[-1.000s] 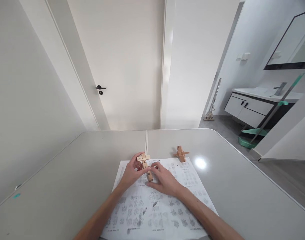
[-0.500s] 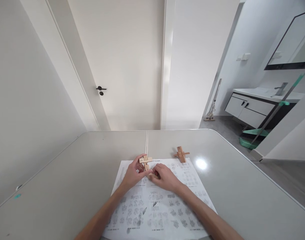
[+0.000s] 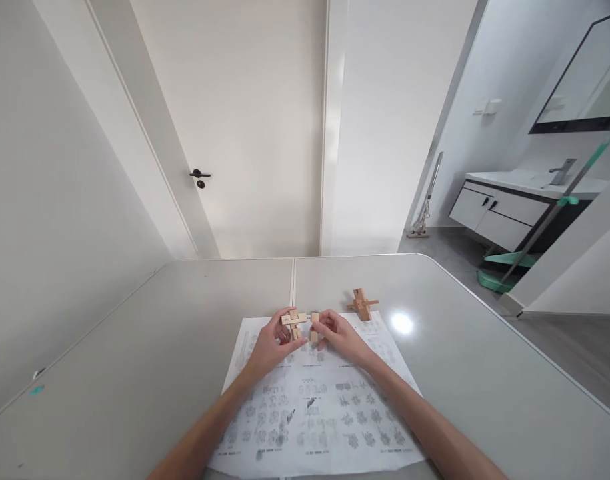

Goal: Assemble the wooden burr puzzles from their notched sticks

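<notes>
Above the far part of a printed paper sheet (image 3: 305, 417), my left hand (image 3: 273, 340) grips a partly joined cluster of pale wooden puzzle pieces (image 3: 295, 320), thumb below and fingers behind it. Just to its right, my right hand (image 3: 337, 333) pinches a separate notched wooden puzzle piece (image 3: 314, 327), held upright. A narrow gap parts this piece from the cluster. Past the sheet's far right corner rests a darker brown wooden cross-shaped puzzle (image 3: 362, 305), touched by neither hand.
The sheet lies on a grey table (image 3: 109, 373) with a seam down its middle. A white door (image 3: 249, 133) stands beyond the far edge. To the right are a mop (image 3: 425, 207), a sink cabinet (image 3: 502, 210) and a green dustpan (image 3: 495, 281).
My right hand has moved up and slightly right, bringing its wooden piece from low over the sheet to upright beside the cluster. My left hand keeps its hold, almost unmoved.
</notes>
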{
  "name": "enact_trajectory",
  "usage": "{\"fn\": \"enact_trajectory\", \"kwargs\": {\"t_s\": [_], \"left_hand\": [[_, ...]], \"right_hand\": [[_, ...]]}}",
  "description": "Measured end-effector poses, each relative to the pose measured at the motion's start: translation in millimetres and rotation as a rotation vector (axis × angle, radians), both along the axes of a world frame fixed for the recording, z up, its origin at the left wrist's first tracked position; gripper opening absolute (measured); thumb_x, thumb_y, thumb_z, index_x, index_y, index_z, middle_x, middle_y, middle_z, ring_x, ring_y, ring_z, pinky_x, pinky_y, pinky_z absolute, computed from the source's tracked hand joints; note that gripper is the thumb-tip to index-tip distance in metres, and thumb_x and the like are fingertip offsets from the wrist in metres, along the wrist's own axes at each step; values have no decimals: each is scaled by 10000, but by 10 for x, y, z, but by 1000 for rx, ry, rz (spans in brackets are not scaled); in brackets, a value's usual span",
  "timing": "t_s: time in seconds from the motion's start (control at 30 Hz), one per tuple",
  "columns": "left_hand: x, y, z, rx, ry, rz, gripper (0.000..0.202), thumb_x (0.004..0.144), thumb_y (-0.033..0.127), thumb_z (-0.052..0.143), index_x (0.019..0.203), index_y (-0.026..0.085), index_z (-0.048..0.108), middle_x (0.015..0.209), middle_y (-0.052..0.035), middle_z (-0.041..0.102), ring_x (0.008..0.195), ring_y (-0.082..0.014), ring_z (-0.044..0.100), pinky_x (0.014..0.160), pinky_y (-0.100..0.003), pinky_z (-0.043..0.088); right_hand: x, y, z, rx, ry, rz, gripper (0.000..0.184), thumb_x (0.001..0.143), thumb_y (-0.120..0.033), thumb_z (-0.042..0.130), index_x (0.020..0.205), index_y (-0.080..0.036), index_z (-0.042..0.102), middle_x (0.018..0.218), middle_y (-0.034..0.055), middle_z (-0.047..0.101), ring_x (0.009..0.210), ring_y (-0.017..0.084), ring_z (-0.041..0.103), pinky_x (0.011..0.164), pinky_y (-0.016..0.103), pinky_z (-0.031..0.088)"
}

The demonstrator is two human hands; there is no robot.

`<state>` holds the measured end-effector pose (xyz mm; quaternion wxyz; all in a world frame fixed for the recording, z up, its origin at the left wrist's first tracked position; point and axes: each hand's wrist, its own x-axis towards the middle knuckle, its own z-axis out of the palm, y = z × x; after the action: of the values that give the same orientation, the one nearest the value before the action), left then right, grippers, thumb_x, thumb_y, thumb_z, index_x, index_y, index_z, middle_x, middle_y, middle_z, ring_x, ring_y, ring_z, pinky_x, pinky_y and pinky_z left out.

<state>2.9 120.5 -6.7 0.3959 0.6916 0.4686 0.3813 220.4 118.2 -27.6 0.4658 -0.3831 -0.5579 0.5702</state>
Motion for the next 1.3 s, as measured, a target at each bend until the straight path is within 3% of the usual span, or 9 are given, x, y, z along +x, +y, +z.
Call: {"fn": "enact_trajectory", "kwargs": {"t_s": [0.13, 0.27, 0.33, 0.47, 0.57, 0.73, 0.97, 1.17, 1.3], "left_hand": [[8, 1, -15, 0, 6, -3, 720, 756, 470, 812, 1377, 240, 529, 667, 74, 508, 585, -111, 462, 600, -228, 405], [15, -1, -23, 6, 6, -13, 710, 755, 453, 810, 1371, 242, 528, 667, 80, 504, 582, -108, 449, 604, -227, 401], [19, -4, -25, 6, 4, -10, 711, 749, 455, 811, 1367, 240, 532, 663, 82, 505, 574, -108, 450, 597, -227, 399], [26, -9, -35, 13, 9, 5, 710, 747, 462, 811, 1366, 245, 537, 642, 88, 488, 561, -106, 438, 579, -220, 388], [35, -24, -46, 42, 27, 13, 698, 755, 459, 807, 1363, 250, 536, 643, 84, 492, 565, -110, 445, 575, -221, 396], [59, -70, -55, 152, 98, 34, 649, 747, 455, 814, 1309, 259, 555, 735, 56, 552, 612, -121, 473, 608, -239, 444], [63, -73, -65, 208, 124, 62, 637, 741, 460, 819, 1289, 257, 565, 757, 50, 581, 606, -121, 488, 604, -237, 458], [50, -63, -100, 240, 148, 79, 643, 749, 504, 811, 1287, 263, 554, 838, 32, 619, 611, -117, 483, 615, -241, 460], [30, -69, -134, 286, 205, 52, 651, 760, 501, 810, 1305, 266, 542, 868, 26, 627, 630, -121, 490, 633, -248, 460]], "right_hand": [[-43, -5, -5, -15, 110, -10, 399, 843, -566, 718, 979, -222, 567, 904, 23, 685, 846, 214, 713, 730, 382, 628], [-27, 15, -13, 22, 133, -2, 497, 838, -511, 745, 1225, -244, 586, 927, 20, 701, 934, 231, 703, 735, 396, 643], [-7, 32, -23, 49, 92, -3, 515, 831, -497, 754, 1255, -240, 618, 989, 42, 726, 983, 241, 698, 753, 389, 634], [8, 37, -30, 67, 51, -39, 418, 792, -498, 787, 1077, -211, 679, 1010, 72, 761, 945, 253, 721, 807, 398, 599], [-23, 4, -9, 41, 29, -63, 388, 769, -487, 808, 980, -213, 633, 942, 64, 767, 882, 251, 737, 801, 396, 580], [-123, -50, -7, 144, -31, -148, 309, 788, -451, 783, 862, -220, 592, 1042, 67, 739, 942, 226, 710, 831, 367, 568], [-137, -56, -10, 157, -14, -138, 427, 816, -440, 753, 1186, -245, 668, 1131, 77, 734, 1069, 255, 702, 920, 413, 576], [-146, -92, 1, 158, -99, -252, 292, 804, -459, 775, 991, -243, 716, 819, 20, 746, 781, 236, 725, 744, 360, 576], [-180, -124, -37, 210, -164, -267, 306, 821, -493, 763, 989, -245, 704, 862, 46, 771, 780, 256, 726, 747, 390, 573]]}}
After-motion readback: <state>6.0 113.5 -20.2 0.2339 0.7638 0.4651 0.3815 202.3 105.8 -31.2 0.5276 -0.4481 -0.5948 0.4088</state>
